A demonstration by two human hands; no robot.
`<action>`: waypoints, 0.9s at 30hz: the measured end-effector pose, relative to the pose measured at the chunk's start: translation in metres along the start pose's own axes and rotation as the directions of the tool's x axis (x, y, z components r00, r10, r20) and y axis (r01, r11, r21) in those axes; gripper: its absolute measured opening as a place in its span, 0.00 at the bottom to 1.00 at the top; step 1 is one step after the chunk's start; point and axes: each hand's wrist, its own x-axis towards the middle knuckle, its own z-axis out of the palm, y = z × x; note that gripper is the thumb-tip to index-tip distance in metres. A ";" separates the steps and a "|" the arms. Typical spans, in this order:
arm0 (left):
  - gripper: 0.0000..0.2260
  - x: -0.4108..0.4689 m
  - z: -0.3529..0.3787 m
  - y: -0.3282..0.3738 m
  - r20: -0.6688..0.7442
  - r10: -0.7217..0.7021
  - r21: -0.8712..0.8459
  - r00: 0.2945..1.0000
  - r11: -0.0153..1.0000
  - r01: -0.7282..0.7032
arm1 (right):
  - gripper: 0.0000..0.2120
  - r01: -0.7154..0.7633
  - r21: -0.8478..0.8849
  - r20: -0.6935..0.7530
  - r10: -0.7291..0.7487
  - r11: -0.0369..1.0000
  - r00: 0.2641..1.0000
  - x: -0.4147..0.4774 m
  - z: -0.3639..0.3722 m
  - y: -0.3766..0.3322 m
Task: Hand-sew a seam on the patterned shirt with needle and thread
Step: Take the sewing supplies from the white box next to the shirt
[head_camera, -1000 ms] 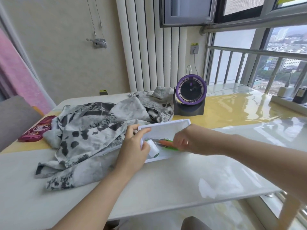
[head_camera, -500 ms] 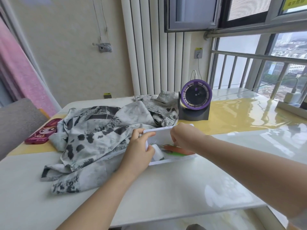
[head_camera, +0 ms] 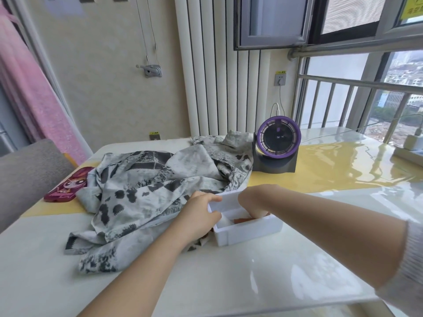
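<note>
Glossy white surface point(head_camera: 251, 282) with a yellow strip point(head_camera: 343, 170) across the back. White box point(head_camera: 247, 232) sits right at the left fingers point(head_camera: 211, 199), patterned shirt point(head_camera: 148, 191) heaped just left of them, pink phone point(head_camera: 66, 186) further left. Purple fan point(head_camera: 278, 147) stands beyond the fingers, power strip point(head_camera: 409, 154) far off right.

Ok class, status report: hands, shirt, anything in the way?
Left hand grips white box rim. Right hand inside box, fingers hidden. Patterned shirt crumpled beside box. Nothing in the way.
</note>
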 end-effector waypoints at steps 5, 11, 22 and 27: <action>0.20 -0.001 -0.008 0.004 0.043 0.010 0.091 0.999 0.996 -0.013 | 0.16 0.096 -0.062 0.030 -0.094 0.993 0.995 -0.001 0.001 0.003; 0.16 -0.002 -0.023 0.004 -0.024 0.047 0.082 0.999 0.996 -0.045 | 0.09 0.165 0.170 -0.322 -0.104 0.971 0.941 -0.017 0.003 0.018; 0.05 -0.011 -0.022 0.027 -0.065 0.053 -0.563 0.997 0.823 -0.080 | 0.09 0.685 0.716 -0.698 0.144 0.131 0.702 -0.041 -0.002 0.008; 0.03 -0.016 -0.027 0.020 -0.111 0.021 -0.511 0.994 0.857 -0.076 | 0.06 0.650 0.748 -0.663 0.110 0.136 0.740 -0.040 0.000 0.001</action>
